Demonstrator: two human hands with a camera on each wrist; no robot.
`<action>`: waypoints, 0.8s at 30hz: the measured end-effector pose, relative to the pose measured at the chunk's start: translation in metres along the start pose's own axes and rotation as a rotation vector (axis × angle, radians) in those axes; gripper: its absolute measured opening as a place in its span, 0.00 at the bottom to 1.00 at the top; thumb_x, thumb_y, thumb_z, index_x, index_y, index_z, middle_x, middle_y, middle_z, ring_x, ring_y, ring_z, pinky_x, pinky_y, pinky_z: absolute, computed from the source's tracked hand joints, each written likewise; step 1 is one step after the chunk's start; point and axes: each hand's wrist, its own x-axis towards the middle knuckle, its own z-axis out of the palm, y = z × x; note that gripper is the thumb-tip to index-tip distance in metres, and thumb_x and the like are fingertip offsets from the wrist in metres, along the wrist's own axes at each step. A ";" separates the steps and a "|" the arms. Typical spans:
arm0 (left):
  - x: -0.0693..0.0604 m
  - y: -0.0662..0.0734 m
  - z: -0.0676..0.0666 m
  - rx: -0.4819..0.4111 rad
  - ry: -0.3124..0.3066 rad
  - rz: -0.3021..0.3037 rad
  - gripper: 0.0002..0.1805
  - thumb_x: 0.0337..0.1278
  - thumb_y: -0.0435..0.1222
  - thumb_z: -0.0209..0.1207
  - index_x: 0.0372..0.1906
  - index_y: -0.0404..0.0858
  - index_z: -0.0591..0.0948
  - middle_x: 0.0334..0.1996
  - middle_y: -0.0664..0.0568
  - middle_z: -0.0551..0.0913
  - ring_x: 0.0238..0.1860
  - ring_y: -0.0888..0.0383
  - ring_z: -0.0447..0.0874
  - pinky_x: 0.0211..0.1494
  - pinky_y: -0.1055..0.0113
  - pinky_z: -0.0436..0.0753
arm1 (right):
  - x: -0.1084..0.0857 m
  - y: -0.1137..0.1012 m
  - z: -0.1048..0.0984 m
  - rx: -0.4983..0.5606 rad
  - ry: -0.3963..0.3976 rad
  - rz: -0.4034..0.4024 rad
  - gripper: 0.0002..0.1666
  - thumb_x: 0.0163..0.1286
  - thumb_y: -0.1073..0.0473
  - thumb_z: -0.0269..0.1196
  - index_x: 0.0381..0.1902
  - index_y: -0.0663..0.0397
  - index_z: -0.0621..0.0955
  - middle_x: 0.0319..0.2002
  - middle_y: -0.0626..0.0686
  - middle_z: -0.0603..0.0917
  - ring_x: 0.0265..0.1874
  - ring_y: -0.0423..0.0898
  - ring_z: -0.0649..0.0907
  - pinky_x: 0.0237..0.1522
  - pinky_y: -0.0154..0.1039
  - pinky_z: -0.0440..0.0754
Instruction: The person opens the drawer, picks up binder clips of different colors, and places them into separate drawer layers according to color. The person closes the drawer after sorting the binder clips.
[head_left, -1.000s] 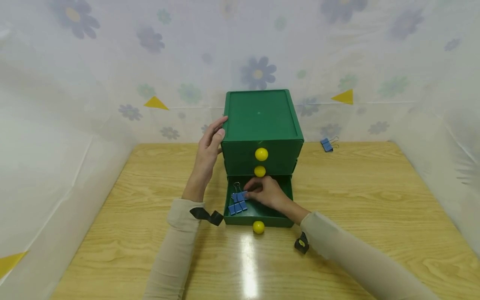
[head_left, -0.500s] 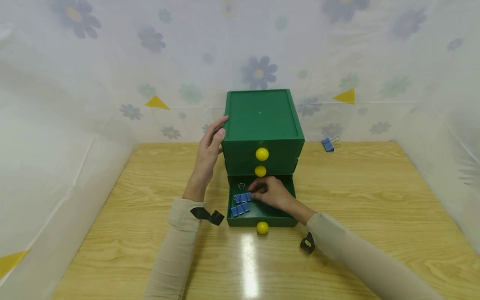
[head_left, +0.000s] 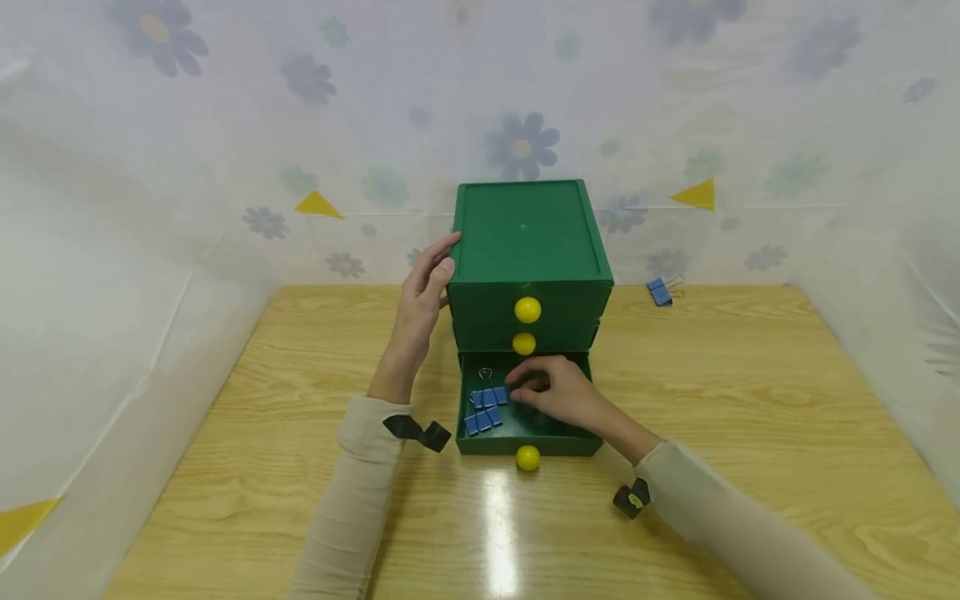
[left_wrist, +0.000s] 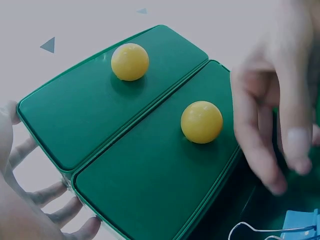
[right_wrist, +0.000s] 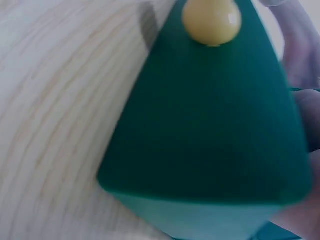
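A green drawer cabinet (head_left: 525,233) stands on the table, its lowest drawer (head_left: 487,447) pulled out. Inside, on the left, a blue binder clip (head_left: 489,397) lies just behind a second blue binder clip (head_left: 482,421). My right hand (head_left: 558,392) hovers over the drawer, right of the clips, fingers loosely bent with a gap between thumb and forefinger and nothing held. My left hand (head_left: 422,304) rests against the cabinet's left side; in the left wrist view its fingers (left_wrist: 55,195) spread along that side.
Another blue binder clip (head_left: 660,292) lies at the table's back right, by the patterned curtain (head_left: 405,100). Yellow ball knobs (head_left: 528,310) stick out from the drawer fronts. Bare wooden table (head_left: 720,400) stretches to either side of the cabinet.
My right thumb and fingers have let go of the rear binder clip and drawn off to the right. The left hand stays against the cabinet. The whole view has shifted slightly.
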 end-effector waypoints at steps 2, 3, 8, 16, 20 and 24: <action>0.000 0.000 0.000 -0.001 -0.004 0.000 0.26 0.80 0.48 0.47 0.76 0.50 0.71 0.74 0.55 0.67 0.70 0.54 0.68 0.64 0.39 0.73 | -0.006 -0.001 -0.005 0.005 0.009 -0.030 0.10 0.70 0.64 0.69 0.48 0.59 0.87 0.47 0.53 0.87 0.40 0.44 0.87 0.41 0.39 0.85; 0.000 0.000 0.000 -0.001 -0.006 0.000 0.26 0.80 0.47 0.47 0.76 0.50 0.70 0.74 0.55 0.67 0.71 0.54 0.68 0.65 0.39 0.73 | -0.009 -0.002 -0.007 0.014 0.014 -0.044 0.10 0.70 0.64 0.69 0.48 0.59 0.87 0.47 0.53 0.87 0.40 0.45 0.88 0.41 0.39 0.85; 0.000 0.000 0.000 0.006 0.002 -0.001 0.25 0.80 0.47 0.47 0.76 0.51 0.71 0.74 0.57 0.67 0.71 0.55 0.68 0.66 0.39 0.72 | -0.024 -0.006 -0.022 0.073 0.058 -0.104 0.10 0.71 0.64 0.68 0.49 0.58 0.86 0.50 0.60 0.85 0.43 0.48 0.87 0.43 0.39 0.86; 0.000 0.001 0.001 0.010 0.005 -0.011 0.26 0.80 0.48 0.47 0.76 0.52 0.70 0.74 0.56 0.66 0.72 0.55 0.66 0.65 0.37 0.71 | -0.047 0.001 -0.044 0.104 0.181 -0.151 0.12 0.74 0.64 0.65 0.53 0.56 0.85 0.52 0.61 0.84 0.44 0.48 0.86 0.43 0.36 0.85; 0.000 0.000 0.001 0.013 0.006 -0.013 0.25 0.80 0.48 0.47 0.76 0.52 0.71 0.74 0.57 0.66 0.72 0.55 0.67 0.66 0.38 0.71 | -0.056 0.007 -0.051 0.122 0.233 -0.160 0.13 0.75 0.64 0.63 0.55 0.58 0.83 0.53 0.62 0.84 0.46 0.47 0.86 0.45 0.36 0.86; 0.000 0.001 0.000 0.020 0.006 -0.015 0.25 0.81 0.47 0.47 0.76 0.51 0.70 0.75 0.56 0.66 0.72 0.54 0.66 0.66 0.38 0.71 | -0.062 0.013 -0.059 0.134 0.277 -0.170 0.13 0.76 0.64 0.63 0.55 0.61 0.83 0.53 0.65 0.84 0.46 0.47 0.87 0.44 0.39 0.87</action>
